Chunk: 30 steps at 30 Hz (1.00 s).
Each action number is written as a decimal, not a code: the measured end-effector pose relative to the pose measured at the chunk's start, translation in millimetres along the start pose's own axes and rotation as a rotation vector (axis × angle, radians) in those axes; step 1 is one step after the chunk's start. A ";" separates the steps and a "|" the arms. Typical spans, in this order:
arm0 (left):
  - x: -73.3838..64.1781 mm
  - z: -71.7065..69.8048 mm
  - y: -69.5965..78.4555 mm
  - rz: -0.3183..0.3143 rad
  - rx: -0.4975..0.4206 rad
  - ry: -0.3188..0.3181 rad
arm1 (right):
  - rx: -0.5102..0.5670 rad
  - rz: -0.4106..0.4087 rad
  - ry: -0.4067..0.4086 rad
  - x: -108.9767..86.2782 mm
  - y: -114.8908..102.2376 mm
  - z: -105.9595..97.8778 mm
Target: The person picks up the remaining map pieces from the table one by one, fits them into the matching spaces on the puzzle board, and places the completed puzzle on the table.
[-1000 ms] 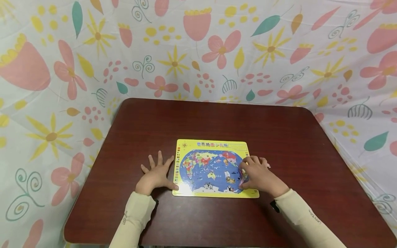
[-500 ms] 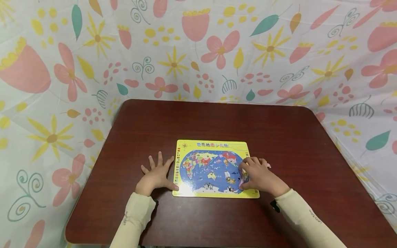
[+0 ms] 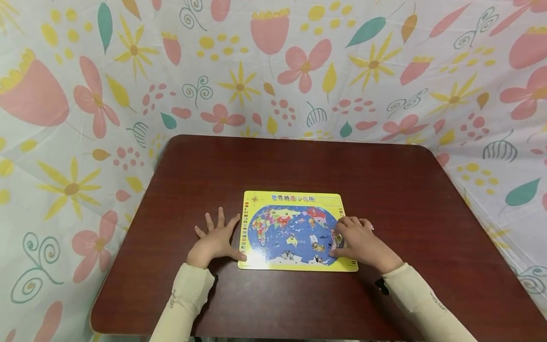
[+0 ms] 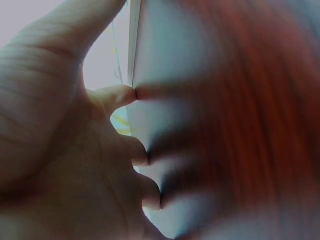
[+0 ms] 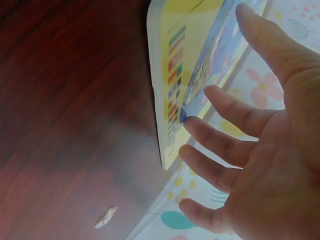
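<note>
A yellow-bordered world map puzzle [image 3: 295, 199] lies flat on the dark red-brown table. My left hand [image 3: 213, 247] rests beside its left edge with fingers spread on the tabletop [image 4: 265, 125]; the thumb lies on the lower left corner. Over the right end of the map is my right hand [image 3: 363, 244]. Its fingers and thumb span a colourful puzzle piece [image 5: 200, 80] that sits slightly uneven in the board. In the right wrist view the fingers [image 5: 220, 140] are spread and loosely bent, with fingertips at the board's edge. The hand partly hides that piece in the head view.
A small pale pink scrap [image 5: 106, 217] lies on the table just beyond the right hand. The table [image 3: 295, 166] extends around the puzzle on all sides. A white cloth [image 3: 273, 95] with flowers and leaves hangs behind and beside it.
My right hand has shifted slightly to the right, and its fingers now uncover a little more of the piece. The left hand and the puzzle stay in place.
</note>
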<state>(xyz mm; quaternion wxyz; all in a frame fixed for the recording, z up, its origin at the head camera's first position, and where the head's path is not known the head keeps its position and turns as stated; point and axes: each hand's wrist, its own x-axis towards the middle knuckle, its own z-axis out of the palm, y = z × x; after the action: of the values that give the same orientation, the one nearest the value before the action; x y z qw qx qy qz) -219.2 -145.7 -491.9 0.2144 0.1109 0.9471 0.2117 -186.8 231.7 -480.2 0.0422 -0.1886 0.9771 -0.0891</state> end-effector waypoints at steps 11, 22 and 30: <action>0.0 -5.3 0.9 -0.002 -0.019 -0.001 | -0.015 -0.006 0.016 -1.4 5.0 -0.1; 1.5 -6.4 2.0 -0.004 -0.015 -0.002 | -0.027 0.126 0.161 -9.6 67.7 -13.1; -0.6 -2.5 1.6 -0.015 -0.008 -0.006 | -0.024 0.195 0.066 -16.3 96.5 -10.6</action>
<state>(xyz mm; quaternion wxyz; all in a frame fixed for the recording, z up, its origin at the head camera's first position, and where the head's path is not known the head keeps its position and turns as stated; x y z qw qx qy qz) -219.6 -145.4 -488.9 0.2193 0.1035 0.9464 0.2134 -207.8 327.6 -487.4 0.0162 -0.0900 0.9927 -0.0791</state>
